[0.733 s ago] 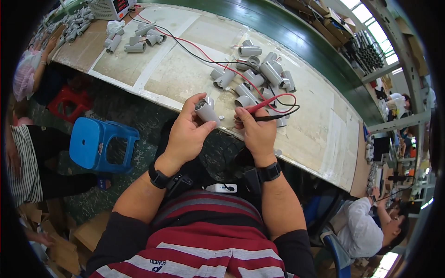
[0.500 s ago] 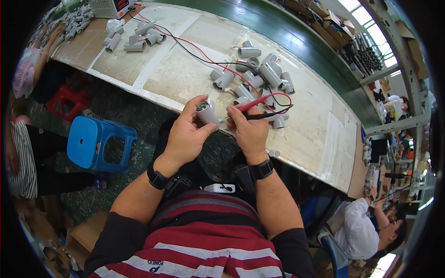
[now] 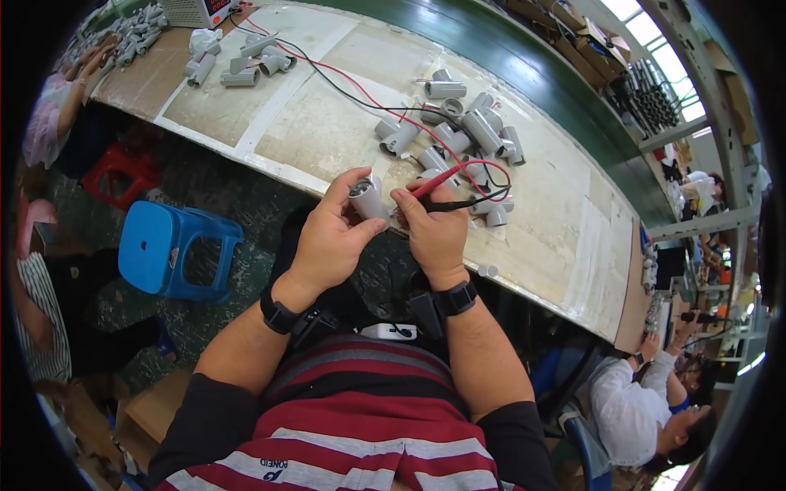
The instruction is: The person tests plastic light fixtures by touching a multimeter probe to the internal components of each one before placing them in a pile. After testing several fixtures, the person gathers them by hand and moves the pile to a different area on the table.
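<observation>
My left hand (image 3: 326, 243) is wrapped round a grey cylindrical housing (image 3: 372, 200), tilted so that its open end with parts inside faces up. Close to the housing's lower right side, my right hand (image 3: 436, 245) pinches a red test probe (image 3: 435, 182) and a black test probe (image 3: 455, 204) together. The probe tips are too small and hidden by the fingers to tell whether they touch anything. From the probes, red and black leads (image 3: 358, 88) loop over the worktable (image 3: 327, 135) to a power supply box (image 3: 190, 13) at the far left.
Several grey housings (image 3: 483, 131) lie just beyond my right hand, and another group (image 3: 240, 77) lies farther left. A blue stool (image 3: 147, 250) and a red stool (image 3: 123, 176) stand left of the table. People sit or stand at both sides.
My right hand has shifted slightly left, closer to the housing, bringing both probes along. My left hand stays nearly still. At the right, a person in white has moved a little.
</observation>
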Action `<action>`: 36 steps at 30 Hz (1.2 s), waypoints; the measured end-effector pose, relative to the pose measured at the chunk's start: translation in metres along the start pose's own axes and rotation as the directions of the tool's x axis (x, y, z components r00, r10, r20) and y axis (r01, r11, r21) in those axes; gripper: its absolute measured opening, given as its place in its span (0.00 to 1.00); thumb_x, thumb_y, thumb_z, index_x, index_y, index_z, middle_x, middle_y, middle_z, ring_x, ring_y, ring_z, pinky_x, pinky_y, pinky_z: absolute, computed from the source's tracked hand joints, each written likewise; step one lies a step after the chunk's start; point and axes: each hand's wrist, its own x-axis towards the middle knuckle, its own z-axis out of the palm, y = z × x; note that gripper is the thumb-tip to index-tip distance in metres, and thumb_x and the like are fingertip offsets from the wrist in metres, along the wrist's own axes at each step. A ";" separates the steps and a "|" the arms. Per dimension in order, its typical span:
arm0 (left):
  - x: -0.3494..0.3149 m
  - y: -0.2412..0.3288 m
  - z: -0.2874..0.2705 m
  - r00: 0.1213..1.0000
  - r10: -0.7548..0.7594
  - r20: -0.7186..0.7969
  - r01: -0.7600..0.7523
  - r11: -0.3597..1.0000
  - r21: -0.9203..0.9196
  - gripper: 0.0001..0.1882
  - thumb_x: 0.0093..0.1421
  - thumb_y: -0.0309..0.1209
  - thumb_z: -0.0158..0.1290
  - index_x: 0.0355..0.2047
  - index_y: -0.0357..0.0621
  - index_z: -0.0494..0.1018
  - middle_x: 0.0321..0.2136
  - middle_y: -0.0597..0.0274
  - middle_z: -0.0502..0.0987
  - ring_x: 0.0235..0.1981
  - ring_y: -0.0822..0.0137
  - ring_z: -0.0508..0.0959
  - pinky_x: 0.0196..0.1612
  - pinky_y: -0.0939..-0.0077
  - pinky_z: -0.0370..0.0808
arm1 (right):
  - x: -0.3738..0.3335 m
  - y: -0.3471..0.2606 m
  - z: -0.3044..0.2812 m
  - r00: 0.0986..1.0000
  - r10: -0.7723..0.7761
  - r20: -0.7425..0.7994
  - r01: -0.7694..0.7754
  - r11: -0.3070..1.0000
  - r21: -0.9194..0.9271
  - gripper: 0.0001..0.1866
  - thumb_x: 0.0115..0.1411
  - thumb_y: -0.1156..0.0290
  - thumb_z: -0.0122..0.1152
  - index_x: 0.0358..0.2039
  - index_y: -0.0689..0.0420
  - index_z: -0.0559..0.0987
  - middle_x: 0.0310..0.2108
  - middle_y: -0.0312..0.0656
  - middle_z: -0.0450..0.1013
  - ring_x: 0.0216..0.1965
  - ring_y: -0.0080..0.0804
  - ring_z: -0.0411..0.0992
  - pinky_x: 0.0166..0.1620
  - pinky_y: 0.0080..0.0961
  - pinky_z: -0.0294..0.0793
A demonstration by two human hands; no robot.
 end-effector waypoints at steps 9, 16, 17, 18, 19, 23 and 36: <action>-0.002 -0.008 0.000 0.999 0.032 -0.008 -0.032 0.999 0.028 0.35 0.61 0.16 0.59 0.68 0.46 0.63 0.40 0.61 0.78 0.39 0.75 0.77 0.43 0.78 0.77 | 0.003 0.004 -0.001 0.997 -0.074 0.027 0.076 0.995 -0.067 0.09 0.60 0.72 0.73 0.34 0.62 0.81 0.23 0.34 0.76 0.22 0.20 0.72 0.28 0.19 0.71; -0.002 -0.009 0.000 0.998 0.067 -0.016 -0.066 0.996 0.055 0.35 0.61 0.17 0.60 0.67 0.47 0.64 0.39 0.61 0.79 0.37 0.75 0.78 0.42 0.78 0.77 | 0.006 0.009 -0.002 0.996 -0.088 0.032 0.091 0.989 -0.115 0.09 0.60 0.72 0.73 0.32 0.61 0.81 0.22 0.34 0.76 0.22 0.20 0.71 0.27 0.20 0.70; -0.002 -0.009 0.000 0.997 0.071 -0.016 -0.070 0.995 0.067 0.35 0.61 0.17 0.60 0.67 0.47 0.64 0.38 0.61 0.79 0.37 0.75 0.78 0.41 0.78 0.77 | 0.006 0.008 -0.002 0.996 -0.081 0.033 0.085 0.990 -0.110 0.09 0.60 0.72 0.73 0.32 0.61 0.81 0.22 0.34 0.76 0.22 0.20 0.71 0.27 0.20 0.70; -0.001 -0.010 0.000 0.997 0.076 -0.016 -0.074 0.994 0.080 0.35 0.61 0.18 0.60 0.67 0.47 0.64 0.37 0.61 0.79 0.36 0.75 0.78 0.41 0.77 0.77 | 0.007 0.008 -0.002 0.997 -0.075 0.035 0.078 0.991 -0.104 0.09 0.60 0.72 0.73 0.32 0.61 0.81 0.22 0.34 0.76 0.22 0.20 0.71 0.27 0.20 0.70; -0.001 -0.011 -0.001 0.997 0.081 -0.016 -0.079 0.993 0.093 0.35 0.60 0.18 0.61 0.67 0.47 0.64 0.37 0.61 0.79 0.36 0.75 0.78 0.41 0.77 0.77 | 0.007 0.008 -0.002 0.997 -0.069 0.036 0.073 0.992 -0.098 0.09 0.60 0.72 0.73 0.32 0.61 0.81 0.22 0.34 0.76 0.22 0.20 0.71 0.27 0.20 0.70; -0.001 -0.012 -0.001 0.996 0.083 -0.019 -0.080 0.987 0.141 0.36 0.60 0.19 0.62 0.67 0.48 0.65 0.35 0.61 0.79 0.35 0.74 0.78 0.40 0.76 0.77 | 0.007 0.011 -0.003 0.993 -0.105 0.044 0.109 0.988 -0.108 0.08 0.60 0.72 0.73 0.32 0.61 0.80 0.22 0.33 0.76 0.21 0.19 0.71 0.27 0.20 0.70; 0.001 -0.014 -0.001 0.989 0.136 -0.057 -0.127 0.982 0.142 0.37 0.59 0.20 0.62 0.68 0.44 0.60 0.40 0.52 0.81 0.38 0.68 0.82 0.43 0.72 0.79 | 0.004 0.011 0.000 0.998 -0.059 0.028 0.062 0.992 -0.110 0.10 0.60 0.70 0.72 0.31 0.62 0.80 0.21 0.38 0.76 0.22 0.23 0.71 0.28 0.24 0.70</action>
